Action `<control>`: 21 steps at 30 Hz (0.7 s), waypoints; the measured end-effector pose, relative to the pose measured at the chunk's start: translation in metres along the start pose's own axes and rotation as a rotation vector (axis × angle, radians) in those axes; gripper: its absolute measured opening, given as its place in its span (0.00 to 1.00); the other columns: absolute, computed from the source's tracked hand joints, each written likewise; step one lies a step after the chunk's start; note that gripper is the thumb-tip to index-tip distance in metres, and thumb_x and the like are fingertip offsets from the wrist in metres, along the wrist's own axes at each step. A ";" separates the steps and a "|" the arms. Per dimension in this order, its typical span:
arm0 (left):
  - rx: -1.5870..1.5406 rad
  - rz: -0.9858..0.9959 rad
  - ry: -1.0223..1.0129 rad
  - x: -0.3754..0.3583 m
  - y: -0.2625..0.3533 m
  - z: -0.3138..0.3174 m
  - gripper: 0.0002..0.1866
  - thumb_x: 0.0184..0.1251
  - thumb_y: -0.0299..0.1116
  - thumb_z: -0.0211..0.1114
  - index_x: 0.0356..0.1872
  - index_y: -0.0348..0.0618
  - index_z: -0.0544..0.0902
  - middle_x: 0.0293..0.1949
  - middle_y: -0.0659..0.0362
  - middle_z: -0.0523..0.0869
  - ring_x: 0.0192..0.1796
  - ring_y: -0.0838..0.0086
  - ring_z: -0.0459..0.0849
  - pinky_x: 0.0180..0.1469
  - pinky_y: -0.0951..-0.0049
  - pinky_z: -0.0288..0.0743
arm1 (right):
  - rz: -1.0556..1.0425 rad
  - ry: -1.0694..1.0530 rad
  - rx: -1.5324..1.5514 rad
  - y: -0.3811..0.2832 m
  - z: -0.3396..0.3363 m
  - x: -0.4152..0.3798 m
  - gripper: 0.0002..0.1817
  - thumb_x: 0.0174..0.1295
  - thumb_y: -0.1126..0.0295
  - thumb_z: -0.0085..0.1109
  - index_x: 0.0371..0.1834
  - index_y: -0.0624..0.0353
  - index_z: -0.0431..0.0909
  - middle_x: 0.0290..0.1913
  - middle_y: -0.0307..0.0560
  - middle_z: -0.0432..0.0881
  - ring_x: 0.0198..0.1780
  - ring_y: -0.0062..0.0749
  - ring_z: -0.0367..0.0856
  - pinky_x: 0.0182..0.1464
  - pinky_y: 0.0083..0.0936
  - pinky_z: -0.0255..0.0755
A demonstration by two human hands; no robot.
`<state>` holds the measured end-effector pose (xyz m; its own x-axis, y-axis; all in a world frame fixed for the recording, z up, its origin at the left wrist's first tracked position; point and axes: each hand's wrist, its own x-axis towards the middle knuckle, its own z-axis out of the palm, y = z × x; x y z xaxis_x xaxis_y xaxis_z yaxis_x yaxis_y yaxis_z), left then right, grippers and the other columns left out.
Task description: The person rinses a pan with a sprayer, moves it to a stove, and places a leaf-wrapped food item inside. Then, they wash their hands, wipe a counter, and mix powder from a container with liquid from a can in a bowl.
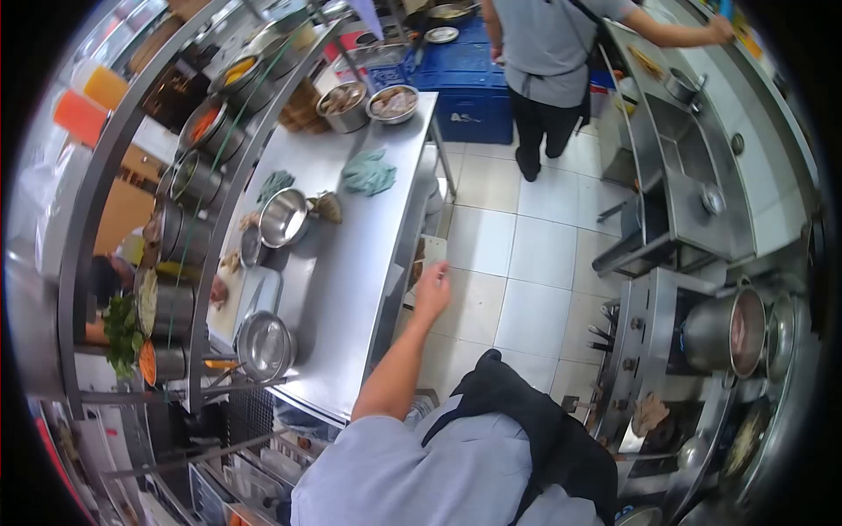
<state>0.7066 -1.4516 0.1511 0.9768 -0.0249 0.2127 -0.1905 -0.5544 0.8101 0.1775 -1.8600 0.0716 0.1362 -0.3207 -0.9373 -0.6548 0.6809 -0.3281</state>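
My left hand (432, 285) hangs out over the aisle by the long edge of the steel table (329, 289), its arm stretched forward. Its fingers look partly curled and small, and I cannot tell whether they close on anything. Directly beyond the fingertips, a white board-like piece (434, 250) juts from under the table, with something brown (417, 267) beside it; the hand overlaps this area. My right hand is out of view. On the table stand a steel bowl (284, 217), a second steel bowl (266, 344) and a crumpled green cloth (369, 172).
A person in grey (548, 53) stands ahead in the tiled aisle (491, 237). Blue crates (474, 114) stand at the far end. To the right are a sink (680, 140) and a stove with a large pot (715, 333). A rack (132, 158) with filled pots lines the left.
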 end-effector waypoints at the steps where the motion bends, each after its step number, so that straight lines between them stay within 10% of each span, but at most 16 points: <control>1: 0.006 -0.017 0.098 0.009 -0.007 -0.025 0.20 0.60 0.22 0.59 0.55 0.40 0.79 0.47 0.48 0.85 0.44 0.61 0.85 0.49 0.63 0.80 | -0.039 -0.026 -0.056 -0.024 0.016 0.001 0.22 0.74 0.52 0.47 0.59 0.54 0.78 0.42 0.45 0.84 0.34 0.31 0.82 0.38 0.30 0.79; 10: 0.122 -0.583 0.436 0.118 -0.123 -0.179 0.37 0.59 0.32 0.70 0.70 0.43 0.65 0.52 0.48 0.83 0.47 0.58 0.85 0.54 0.59 0.78 | -0.160 -0.143 -0.414 -0.122 0.113 -0.014 0.20 0.74 0.54 0.51 0.60 0.54 0.78 0.44 0.45 0.85 0.37 0.31 0.83 0.40 0.30 0.79; 17: 0.219 -0.482 0.653 0.216 -0.160 -0.185 0.41 0.57 0.40 0.74 0.70 0.43 0.64 0.61 0.42 0.79 0.62 0.48 0.79 0.63 0.54 0.73 | -0.100 -0.158 -0.734 -0.105 0.086 0.010 0.19 0.74 0.56 0.54 0.60 0.53 0.78 0.45 0.45 0.85 0.39 0.32 0.84 0.42 0.31 0.79; 21: 0.246 -0.624 0.556 0.220 -0.165 -0.183 0.37 0.58 0.43 0.73 0.67 0.40 0.69 0.61 0.47 0.79 0.64 0.54 0.78 0.66 0.58 0.70 | -0.422 -0.397 -1.090 -0.092 0.033 0.062 0.18 0.74 0.58 0.55 0.61 0.53 0.78 0.46 0.45 0.85 0.40 0.32 0.84 0.43 0.31 0.79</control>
<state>0.9352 -1.2132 0.1647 0.6943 0.7174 0.0571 0.4526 -0.4969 0.7404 0.2706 -1.9211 0.0402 0.5792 -0.0304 -0.8146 -0.7564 -0.3928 -0.5231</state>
